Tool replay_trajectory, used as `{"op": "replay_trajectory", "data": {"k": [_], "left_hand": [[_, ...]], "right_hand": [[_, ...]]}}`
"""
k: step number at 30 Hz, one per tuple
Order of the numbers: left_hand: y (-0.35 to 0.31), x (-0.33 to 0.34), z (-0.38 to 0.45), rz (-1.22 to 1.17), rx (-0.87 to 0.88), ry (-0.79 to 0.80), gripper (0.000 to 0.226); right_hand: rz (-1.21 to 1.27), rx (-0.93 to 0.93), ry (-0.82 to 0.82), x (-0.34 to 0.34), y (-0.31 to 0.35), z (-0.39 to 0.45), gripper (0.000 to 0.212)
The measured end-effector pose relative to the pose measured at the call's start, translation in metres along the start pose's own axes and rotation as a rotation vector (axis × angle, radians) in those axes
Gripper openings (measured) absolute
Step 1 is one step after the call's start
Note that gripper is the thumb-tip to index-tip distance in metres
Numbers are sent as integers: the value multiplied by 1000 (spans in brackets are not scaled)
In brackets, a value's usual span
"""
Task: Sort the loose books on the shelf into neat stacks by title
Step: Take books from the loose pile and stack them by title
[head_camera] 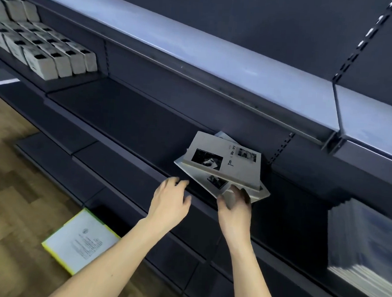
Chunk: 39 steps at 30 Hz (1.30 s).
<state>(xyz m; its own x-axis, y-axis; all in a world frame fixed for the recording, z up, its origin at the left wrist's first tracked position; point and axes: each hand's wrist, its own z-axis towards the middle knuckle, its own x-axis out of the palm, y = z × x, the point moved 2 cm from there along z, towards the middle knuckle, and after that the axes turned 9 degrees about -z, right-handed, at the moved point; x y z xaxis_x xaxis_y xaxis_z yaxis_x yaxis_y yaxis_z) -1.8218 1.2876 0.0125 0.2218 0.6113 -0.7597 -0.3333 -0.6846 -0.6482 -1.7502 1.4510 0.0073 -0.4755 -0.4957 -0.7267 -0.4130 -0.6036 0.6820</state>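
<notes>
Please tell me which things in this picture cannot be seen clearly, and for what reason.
Head view only:
- Book title on the top book: partly readable, some letters blurred.
- Lower books: covers hidden by the top book, so their count is unclear.
- Right hand: fingertips blurred, so its contact with the books is uncertain.
- Stack at right: blurred, cut off by the frame edge.
- Paper on the floor: print too small.

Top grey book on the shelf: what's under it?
Under the top grey book lies a second, skewed one, with another's corner behind. Their covers are mostly hidden, so titles can't be compared.
</notes>
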Motion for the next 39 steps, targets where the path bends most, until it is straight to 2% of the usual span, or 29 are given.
{"op": "replay_trajectory", "data": {"k": [5, 11, 14, 17, 21, 25, 29, 32, 35, 37, 39], "left_hand": [[-6, 13, 36, 1, 14, -17, 45], [-7, 35, 57, -14, 59, 10, 39], [-3, 42, 64, 9, 82, 19, 37], [3, 42, 78, 44, 127, 13, 34], [11, 37, 90, 72, 183, 58, 36], [25, 32, 97, 59, 220, 128, 44], [31, 31, 101, 78, 262, 164, 49], [31, 31, 104, 61, 275, 195, 48], [35, 31, 106, 41, 290, 225, 48], [38, 30, 107, 21, 294, 235, 43], [40, 28, 111, 19, 270, 225, 37]], "right_hand": [[-25, 86, -80, 10, -23, 47, 62], [-66, 162, -67, 11, -41, 88, 63], [-151, 121, -112, 18, -46, 99, 48], [-252, 75, -241, 26, -50, 103, 26], [-223, 138, -393, 25, -39, 97, 24], [-194, 250, -485, 27, -24, 82, 43], [-22, 558, -373, 25, -14, 55, 82], [-18, 622, -385, 20, -13, 40, 104], [274, 715, -402, 22, -23, 25, 112], [402, 742, -391, 22, -26, 18, 97], [531, 743, -366, 20, -25, 16, 55]]}}
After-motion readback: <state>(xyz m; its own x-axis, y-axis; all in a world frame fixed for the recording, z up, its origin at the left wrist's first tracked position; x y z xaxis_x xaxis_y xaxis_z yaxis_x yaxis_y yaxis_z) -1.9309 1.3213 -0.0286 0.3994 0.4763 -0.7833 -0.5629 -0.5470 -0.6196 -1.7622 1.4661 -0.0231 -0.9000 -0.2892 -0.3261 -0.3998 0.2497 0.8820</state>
